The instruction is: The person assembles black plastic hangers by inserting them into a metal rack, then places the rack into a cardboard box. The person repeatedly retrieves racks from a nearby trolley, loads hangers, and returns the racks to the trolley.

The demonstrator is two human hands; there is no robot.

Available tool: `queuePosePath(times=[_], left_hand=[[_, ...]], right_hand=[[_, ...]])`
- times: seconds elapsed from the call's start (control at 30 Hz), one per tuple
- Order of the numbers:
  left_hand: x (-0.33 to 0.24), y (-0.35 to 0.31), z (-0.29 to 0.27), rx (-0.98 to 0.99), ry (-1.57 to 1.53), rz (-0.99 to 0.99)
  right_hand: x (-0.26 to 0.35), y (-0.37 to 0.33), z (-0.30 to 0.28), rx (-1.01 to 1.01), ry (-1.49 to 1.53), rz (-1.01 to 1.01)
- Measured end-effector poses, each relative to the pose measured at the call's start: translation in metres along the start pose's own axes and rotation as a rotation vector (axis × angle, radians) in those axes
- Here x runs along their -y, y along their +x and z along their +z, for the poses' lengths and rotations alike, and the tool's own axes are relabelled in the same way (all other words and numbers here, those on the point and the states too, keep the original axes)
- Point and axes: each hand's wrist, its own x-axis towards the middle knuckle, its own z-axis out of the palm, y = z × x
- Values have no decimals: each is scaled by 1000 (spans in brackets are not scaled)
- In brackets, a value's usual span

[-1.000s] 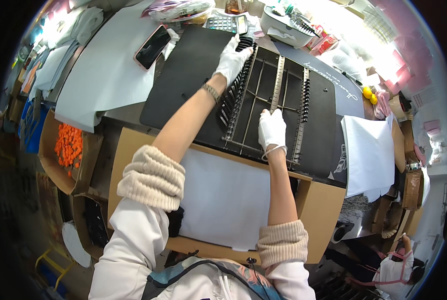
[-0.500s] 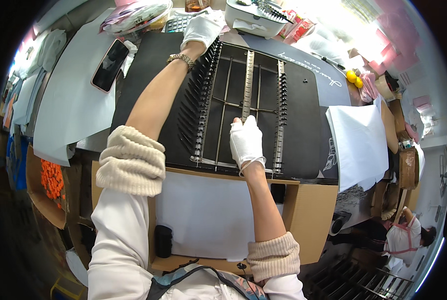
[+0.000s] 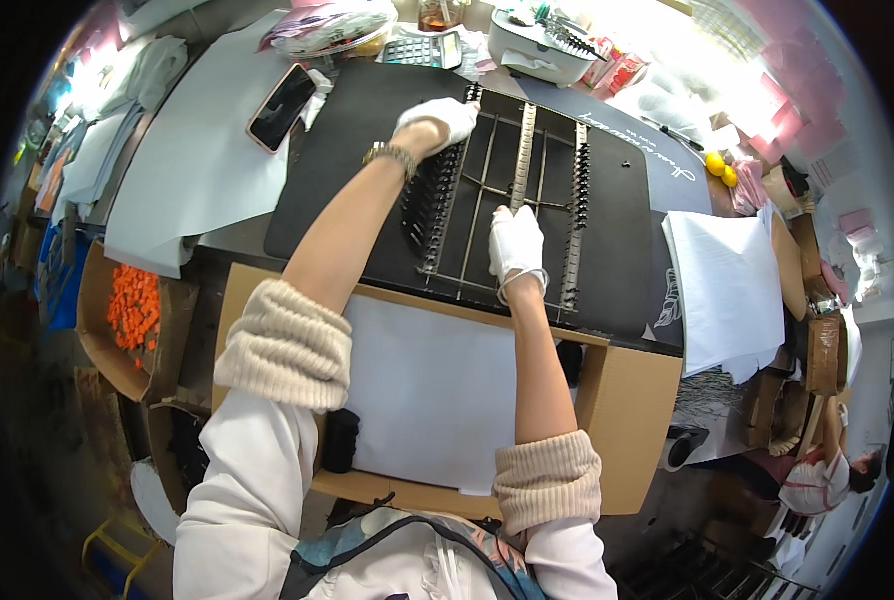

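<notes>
A metal rack [image 3: 461, 225] with long parallel rails lies on a black mat [image 3: 342, 165]. Along its left rail runs a dense row of slim, black, clip-like pieces [image 3: 429, 205], their points sticking out leftward. Shorter black pieces [image 3: 581, 170] line the right rail. My left hand [image 3: 439, 121], in a white glove, bends over the left rail near its far end, fingers closed; what they pinch is hidden. On the ridged middle bar [image 3: 524, 155] rests my right hand [image 3: 516, 245], also gloved, its fingers closed around the bar's near part.
A phone [image 3: 282, 108] lies on white sheeting at the left, with a calculator [image 3: 424, 51] at the back. White paper [image 3: 722, 290] is stacked at the right. Below the mat's front edge stands an open cardboard box [image 3: 632, 420]. Orange pieces [image 3: 133, 308] fill another box. A person [image 3: 817, 480] works at far right.
My left hand has drawn nearer along the left rail from beyond its far end, uncovering the calculator. My right hand stays on the middle bar. The whole view has shifted slightly.
</notes>
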Motion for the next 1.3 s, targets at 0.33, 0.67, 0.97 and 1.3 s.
queuePosePath(times=[0.33,0.67,0.97,1.3], left_hand=[[16,-104,3,95,97,97],[28,-153,-4,108,-98,226],[25,-218,3,277,-530,35],[36,-357,90,30,-1562,-23]], right_hand=[[17,-28,-3,-441,-161,-398],[2,-96,29,-335,-311,-959],[14,-91,2,169,-268,-670],[-74,-171,-30,91,-251,-964]])
